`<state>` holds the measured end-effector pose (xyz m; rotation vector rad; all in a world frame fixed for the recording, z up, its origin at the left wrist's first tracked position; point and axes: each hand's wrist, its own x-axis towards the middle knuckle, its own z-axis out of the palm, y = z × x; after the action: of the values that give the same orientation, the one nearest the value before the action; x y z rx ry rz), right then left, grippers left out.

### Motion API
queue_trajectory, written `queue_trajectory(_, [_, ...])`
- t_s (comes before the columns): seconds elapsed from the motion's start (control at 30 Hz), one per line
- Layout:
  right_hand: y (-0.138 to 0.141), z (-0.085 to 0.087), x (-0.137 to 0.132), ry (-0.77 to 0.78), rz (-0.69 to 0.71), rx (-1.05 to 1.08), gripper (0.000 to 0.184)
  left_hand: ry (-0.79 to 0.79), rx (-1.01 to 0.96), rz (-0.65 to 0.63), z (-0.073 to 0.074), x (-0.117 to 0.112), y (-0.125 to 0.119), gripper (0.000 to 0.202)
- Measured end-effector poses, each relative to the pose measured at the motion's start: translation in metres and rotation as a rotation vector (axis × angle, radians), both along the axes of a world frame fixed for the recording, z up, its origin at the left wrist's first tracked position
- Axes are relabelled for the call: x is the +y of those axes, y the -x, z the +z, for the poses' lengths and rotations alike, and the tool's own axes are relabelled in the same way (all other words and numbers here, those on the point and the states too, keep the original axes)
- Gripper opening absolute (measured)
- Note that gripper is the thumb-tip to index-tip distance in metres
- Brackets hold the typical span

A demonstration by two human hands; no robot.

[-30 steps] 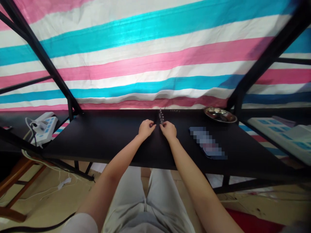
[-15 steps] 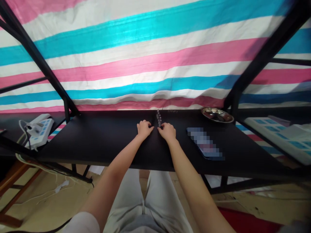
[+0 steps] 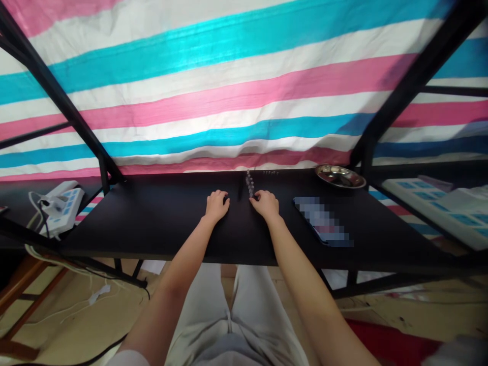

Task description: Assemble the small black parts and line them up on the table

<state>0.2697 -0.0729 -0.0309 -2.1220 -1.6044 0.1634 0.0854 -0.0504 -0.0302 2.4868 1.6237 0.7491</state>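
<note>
Your left hand [image 3: 218,206] is loosely curled at centre frame, thumb parted from fingers, over the black table [image 3: 152,223]. Your right hand [image 3: 266,204], just right of centre, meets the near end of the small clear beads [image 3: 250,184] — you can't tell if it pinches them. A metal plate [image 3: 340,176] lies upper right.

Along the back of our bench [image 3: 152,218], a line of beads [image 3: 250,184] runs rearward from beside our right hand [image 3: 266,204]; our left hand [image 3: 217,205] rests apart, to its left. Tiny pieces [image 3: 271,173] lie behind, right of the line. What may be a phone [image 3: 320,221] lies right of our right hand, a dish [image 3: 340,177] behind it. Sheeting [image 3: 229,101] hangs behind everything; a power strip [image 3: 68,213] sits beyond the left end.
</note>
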Motion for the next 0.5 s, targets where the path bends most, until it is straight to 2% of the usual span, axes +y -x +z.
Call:
queue_trajectory(0.23, [0.001,0.0,0.0,0.01,-0.006,-0.001,0.026,-0.171,0.159,-0.117,0.007,-0.008,-0.009,0.043])
queue_trajectory(0.5, [0.003,0.001,-0.001,0.007,-0.011,-0.014,0.025,-0.183,0.278,-0.132,0.006,-0.008,-0.018,0.046])
